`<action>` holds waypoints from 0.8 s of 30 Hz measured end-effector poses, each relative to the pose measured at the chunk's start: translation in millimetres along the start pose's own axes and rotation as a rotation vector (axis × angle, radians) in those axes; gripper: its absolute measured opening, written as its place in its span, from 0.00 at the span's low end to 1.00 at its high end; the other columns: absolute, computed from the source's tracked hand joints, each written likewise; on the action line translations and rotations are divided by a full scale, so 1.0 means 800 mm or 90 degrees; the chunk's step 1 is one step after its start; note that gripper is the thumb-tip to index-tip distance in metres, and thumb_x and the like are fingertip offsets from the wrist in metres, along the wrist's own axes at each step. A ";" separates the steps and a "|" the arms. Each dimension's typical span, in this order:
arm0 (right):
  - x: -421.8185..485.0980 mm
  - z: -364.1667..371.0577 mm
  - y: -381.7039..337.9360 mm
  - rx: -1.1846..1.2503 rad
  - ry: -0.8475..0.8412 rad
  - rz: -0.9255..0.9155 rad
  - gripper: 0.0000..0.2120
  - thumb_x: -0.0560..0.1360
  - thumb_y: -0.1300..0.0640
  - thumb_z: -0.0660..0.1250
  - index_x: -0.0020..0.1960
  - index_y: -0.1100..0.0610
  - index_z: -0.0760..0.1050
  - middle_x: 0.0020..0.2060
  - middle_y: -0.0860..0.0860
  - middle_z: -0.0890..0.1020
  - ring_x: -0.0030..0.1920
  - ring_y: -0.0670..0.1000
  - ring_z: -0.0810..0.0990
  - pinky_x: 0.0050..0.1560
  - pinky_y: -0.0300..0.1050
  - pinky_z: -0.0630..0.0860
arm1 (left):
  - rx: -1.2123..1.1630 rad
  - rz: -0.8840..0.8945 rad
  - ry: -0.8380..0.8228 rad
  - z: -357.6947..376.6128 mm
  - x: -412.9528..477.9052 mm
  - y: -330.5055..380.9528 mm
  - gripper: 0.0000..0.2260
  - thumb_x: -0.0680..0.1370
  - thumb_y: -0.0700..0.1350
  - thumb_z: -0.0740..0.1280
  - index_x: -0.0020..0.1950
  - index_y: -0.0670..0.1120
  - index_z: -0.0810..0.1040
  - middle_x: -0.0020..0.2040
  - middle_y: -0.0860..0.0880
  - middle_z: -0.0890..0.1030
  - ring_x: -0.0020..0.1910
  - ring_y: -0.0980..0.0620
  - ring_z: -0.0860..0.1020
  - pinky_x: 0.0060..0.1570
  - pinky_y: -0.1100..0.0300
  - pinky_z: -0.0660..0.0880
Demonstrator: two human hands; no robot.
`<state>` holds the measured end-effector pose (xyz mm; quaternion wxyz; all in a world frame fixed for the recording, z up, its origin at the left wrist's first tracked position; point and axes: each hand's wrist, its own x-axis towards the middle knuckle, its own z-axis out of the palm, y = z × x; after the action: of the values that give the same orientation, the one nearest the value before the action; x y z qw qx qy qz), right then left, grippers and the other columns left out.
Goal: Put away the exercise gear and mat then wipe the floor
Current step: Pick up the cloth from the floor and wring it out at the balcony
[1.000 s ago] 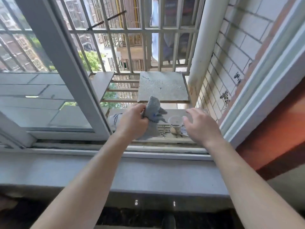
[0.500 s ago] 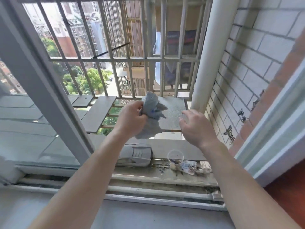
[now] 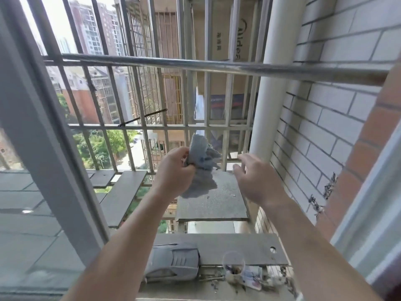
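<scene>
My left hand [image 3: 175, 172] grips a crumpled grey-blue cloth [image 3: 201, 155], held out through the open window above a speckled grey slab [image 3: 210, 205]. Part of the cloth bunches up above my fist and part hangs down below it. My right hand [image 3: 256, 179] hovers just to the right of the cloth with fingers spread and nothing in it, close to the white pipe [image 3: 267, 105].
A metal rail [image 3: 217, 66] crosses overhead in front of the window bars [image 3: 184, 83]. On the ledge below lie a dusty grey toy car [image 3: 173, 263], a clear plastic cup [image 3: 234, 263] and small litter. The window frame [image 3: 43, 127] stands left, a tiled wall [image 3: 314, 127] right.
Both hands have risen and reached farther out through the window with the cloth. The view has tilted up, so the ledge and sill now sit lower in view.
</scene>
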<state>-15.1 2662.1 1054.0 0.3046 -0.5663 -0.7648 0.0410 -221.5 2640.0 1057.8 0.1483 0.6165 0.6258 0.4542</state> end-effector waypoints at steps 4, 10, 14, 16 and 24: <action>0.009 -0.009 -0.008 -0.013 0.026 -0.001 0.13 0.80 0.49 0.56 0.55 0.54 0.75 0.52 0.48 0.78 0.51 0.50 0.74 0.44 0.43 0.66 | -0.043 0.005 -0.003 -0.007 0.007 0.007 0.11 0.75 0.34 0.66 0.49 0.50 0.79 0.44 0.50 0.81 0.43 0.49 0.81 0.41 0.52 0.82; 0.016 -0.013 -0.019 0.000 0.033 0.001 0.13 0.79 0.48 0.56 0.56 0.54 0.75 0.54 0.48 0.78 0.52 0.50 0.74 0.45 0.44 0.67 | -0.125 -0.017 -0.021 -0.014 0.014 0.014 0.11 0.77 0.36 0.67 0.49 0.53 0.78 0.44 0.51 0.82 0.43 0.52 0.82 0.38 0.59 0.81; 0.018 -0.018 -0.026 0.032 0.032 -0.027 0.16 0.80 0.48 0.57 0.63 0.51 0.73 0.60 0.48 0.77 0.59 0.49 0.73 0.52 0.44 0.69 | -0.196 -0.043 -0.023 -0.017 0.021 0.015 0.10 0.77 0.36 0.68 0.50 0.51 0.79 0.45 0.50 0.82 0.44 0.53 0.82 0.37 0.61 0.80; 0.021 -0.021 -0.030 0.067 0.034 -0.052 0.17 0.80 0.49 0.58 0.66 0.51 0.72 0.62 0.47 0.77 0.60 0.47 0.74 0.55 0.41 0.69 | -0.216 -0.057 -0.032 -0.016 0.023 0.014 0.08 0.76 0.36 0.69 0.51 0.48 0.79 0.46 0.48 0.82 0.44 0.52 0.82 0.38 0.60 0.80; 0.035 -0.015 -0.041 0.166 0.047 -0.136 0.15 0.76 0.51 0.67 0.62 0.52 0.78 0.53 0.45 0.81 0.50 0.41 0.78 0.50 0.30 0.73 | -0.265 -0.089 -0.057 0.004 0.029 -0.001 0.09 0.75 0.35 0.69 0.50 0.47 0.81 0.47 0.45 0.83 0.43 0.48 0.84 0.42 0.49 0.83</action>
<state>-41.5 2672.5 1088.7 0.4058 -0.4390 -0.7970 0.0864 -224.4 2662.3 1064.3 0.3310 0.5473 0.5525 0.5345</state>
